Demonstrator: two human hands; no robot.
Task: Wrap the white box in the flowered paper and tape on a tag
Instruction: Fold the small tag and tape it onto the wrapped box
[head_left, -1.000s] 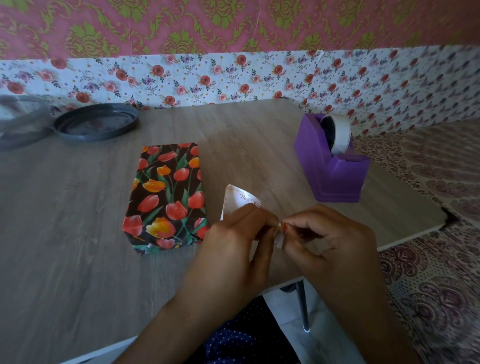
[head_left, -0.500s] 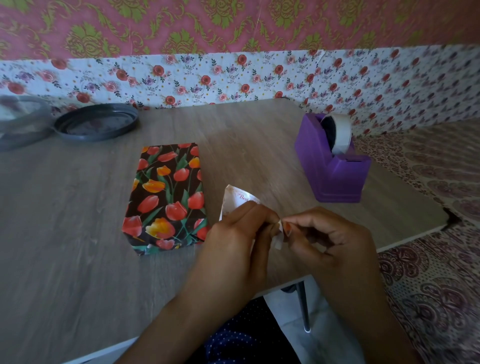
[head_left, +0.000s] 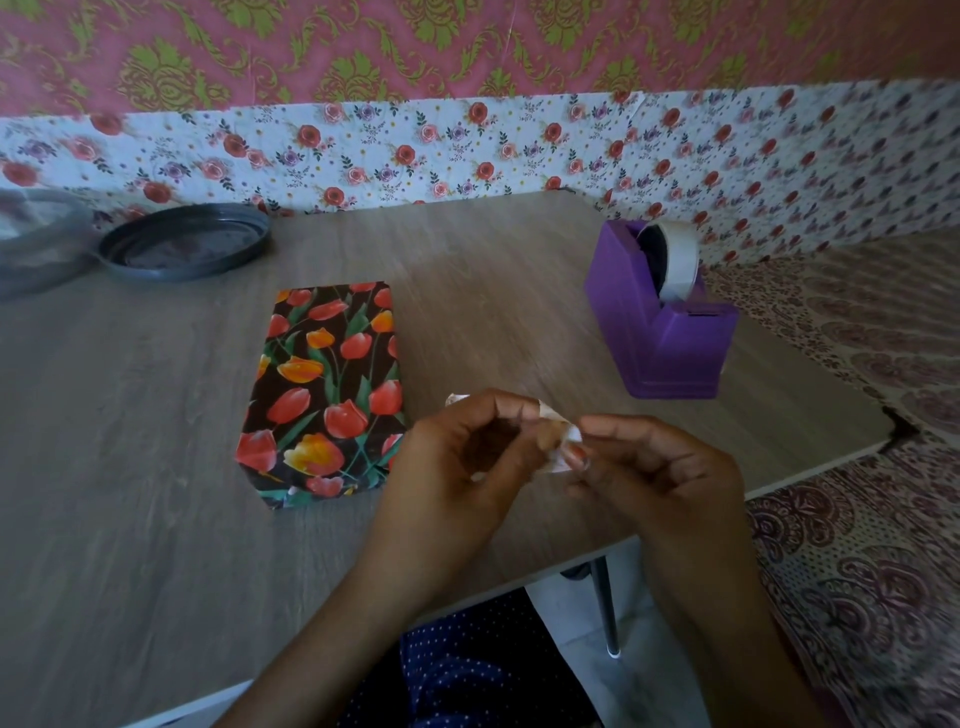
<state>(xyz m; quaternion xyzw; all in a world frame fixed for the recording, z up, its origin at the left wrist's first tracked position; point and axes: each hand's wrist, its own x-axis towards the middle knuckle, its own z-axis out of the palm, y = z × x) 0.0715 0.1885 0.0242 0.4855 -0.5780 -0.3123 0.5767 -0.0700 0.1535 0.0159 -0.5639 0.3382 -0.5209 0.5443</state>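
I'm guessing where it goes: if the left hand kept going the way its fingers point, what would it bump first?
Probably the right hand: the left hand points its fingers toward it, with only the small white tag both pinch between them.

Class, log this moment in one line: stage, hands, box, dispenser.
stage: tag not yet on wrapped box | left hand: pinches tag | right hand: pinches tag | wrapped box: on table, untouched | tape dispenser: untouched
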